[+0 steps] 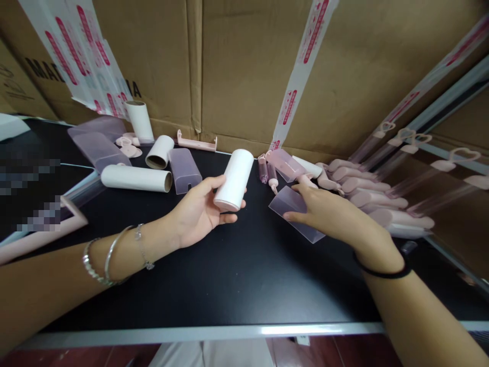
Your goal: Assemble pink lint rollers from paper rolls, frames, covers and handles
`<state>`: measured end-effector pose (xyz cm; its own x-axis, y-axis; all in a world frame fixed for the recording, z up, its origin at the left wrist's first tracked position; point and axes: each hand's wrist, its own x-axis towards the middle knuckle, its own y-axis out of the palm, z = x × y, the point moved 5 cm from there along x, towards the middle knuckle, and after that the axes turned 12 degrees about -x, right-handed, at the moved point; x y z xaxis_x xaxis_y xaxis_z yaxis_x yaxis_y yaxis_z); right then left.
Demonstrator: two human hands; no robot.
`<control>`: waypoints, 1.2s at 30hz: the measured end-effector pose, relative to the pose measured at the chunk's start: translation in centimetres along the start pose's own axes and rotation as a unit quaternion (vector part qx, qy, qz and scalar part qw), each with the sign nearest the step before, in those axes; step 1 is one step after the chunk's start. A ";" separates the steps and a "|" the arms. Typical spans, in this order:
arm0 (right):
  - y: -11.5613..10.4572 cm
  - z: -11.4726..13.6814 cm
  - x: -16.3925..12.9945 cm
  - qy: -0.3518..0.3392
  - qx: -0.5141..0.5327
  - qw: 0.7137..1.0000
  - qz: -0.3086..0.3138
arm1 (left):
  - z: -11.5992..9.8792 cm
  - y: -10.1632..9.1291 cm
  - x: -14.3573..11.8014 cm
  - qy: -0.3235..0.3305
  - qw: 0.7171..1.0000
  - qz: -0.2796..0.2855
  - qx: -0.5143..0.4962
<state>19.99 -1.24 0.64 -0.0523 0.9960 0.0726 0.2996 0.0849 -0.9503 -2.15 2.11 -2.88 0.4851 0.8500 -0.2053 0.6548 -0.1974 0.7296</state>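
Observation:
My left hand (196, 214) grips a white lint-roller roll (234, 179) with a pink end, held tilted above the black table (237, 275). My right hand (330, 211) rests on a translucent purple plastic cover (292, 210) that lies flat on the table, fingers curled over its far edge. Just beyond that hand lie pink roller handles (367, 196) in a row, and two small pink pieces (267, 173) next to another clear cover (284, 164).
More white rolls (135, 178), one standing upright (140, 121), and clear purple covers (184, 169) lie at the back left. A pink bracket (196, 142) sits against the cardboard boxes (244, 66) walling the back. A mirror-like panel (439, 168) stands at the right.

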 end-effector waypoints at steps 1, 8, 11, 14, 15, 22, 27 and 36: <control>0.0 0.0 -0.1 -0.004 0.010 1.000 -0.004 | 0.0 0.1 -0.1 -0.001 1.000 0.007 0.001; -1.1 -2.0 -0.1 0.041 0.014 0.999 -0.011 | 0.2 0.4 -0.4 0.016 0.999 0.044 0.014; -2.1 -3.8 0.3 0.116 0.026 0.992 -0.034 | 0.1 0.2 -0.4 0.052 0.998 0.011 0.045; -2.5 -5.2 0.6 0.160 0.061 0.984 -0.054 | -0.1 0.2 -0.4 0.088 0.992 0.004 0.087; -2.5 -5.6 0.8 0.171 0.068 0.981 -0.056 | -0.2 0.2 -0.4 0.098 0.990 0.004 0.098; -0.7 -7.8 1.7 0.164 0.050 0.984 -0.038 | -0.5 0.1 -0.4 0.126 0.984 -0.014 0.126; 2.1 -8.2 3.1 0.157 -0.024 0.987 0.024 | -0.4 -0.5 -0.3 0.115 0.988 -0.050 0.090; 2.3 -8.2 3.0 0.159 -0.003 0.987 -0.008 | -0.1 -0.6 -0.2 0.096 0.991 -0.047 0.077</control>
<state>28.34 2.16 1.13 0.2452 0.9528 0.1790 0.3061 0.0991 -0.9468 -2.64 2.09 -3.21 0.3083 0.9425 -0.1289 0.7799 -0.1728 0.6016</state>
